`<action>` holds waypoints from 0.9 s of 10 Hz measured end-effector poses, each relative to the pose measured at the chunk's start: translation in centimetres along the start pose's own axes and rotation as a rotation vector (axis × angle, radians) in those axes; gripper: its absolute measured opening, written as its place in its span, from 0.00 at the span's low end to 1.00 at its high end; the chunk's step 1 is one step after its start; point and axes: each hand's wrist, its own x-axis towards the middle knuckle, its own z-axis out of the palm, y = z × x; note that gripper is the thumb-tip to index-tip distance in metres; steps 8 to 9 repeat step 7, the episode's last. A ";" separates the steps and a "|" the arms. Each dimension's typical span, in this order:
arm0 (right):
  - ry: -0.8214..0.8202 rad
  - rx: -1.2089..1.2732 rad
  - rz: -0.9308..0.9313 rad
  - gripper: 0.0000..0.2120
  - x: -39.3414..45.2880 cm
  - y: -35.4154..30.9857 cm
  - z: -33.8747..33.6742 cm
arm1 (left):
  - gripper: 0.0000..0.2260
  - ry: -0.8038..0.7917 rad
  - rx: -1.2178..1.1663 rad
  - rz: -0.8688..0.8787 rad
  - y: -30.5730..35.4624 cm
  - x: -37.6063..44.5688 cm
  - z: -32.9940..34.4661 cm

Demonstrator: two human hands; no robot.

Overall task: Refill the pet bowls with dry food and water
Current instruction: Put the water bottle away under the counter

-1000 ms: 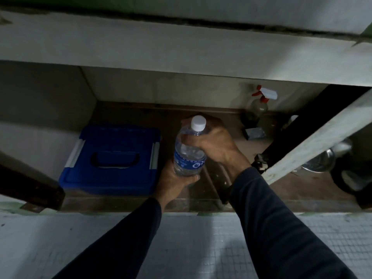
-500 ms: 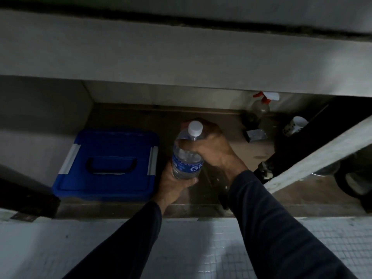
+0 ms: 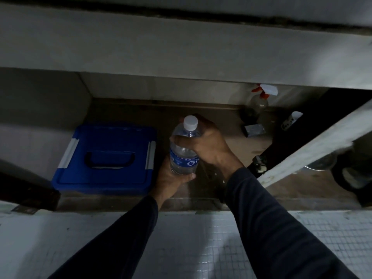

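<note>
Pretty dark in here, so lots is hard to read. The water bottle has its base buried in the left hand and its shoulder covered by the right hand; the label print is too blurry to make out. Far right, the spray bottle has its top partly tucked under the counter edge. The white cabinet door hides most of a metal bowl behind it, and the dark round thing beside that is blurred and unidentifiable.
</note>
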 end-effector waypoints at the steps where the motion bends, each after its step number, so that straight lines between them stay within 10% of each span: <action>1: -0.012 0.009 0.003 0.25 -0.3 0.1 -0.1 | 0.39 -0.020 0.015 0.005 0.0 -0.5 -0.5; 5: -0.037 0.018 0.077 0.42 -4.0 1.6 -0.6 | 0.38 -0.236 0.099 -0.152 0.1 -5.2 -3.9; 9: -0.092 -0.217 0.175 0.37 -6.9 1.8 -0.7 | 0.30 -0.251 0.363 -0.226 2.2 -8.0 -6.5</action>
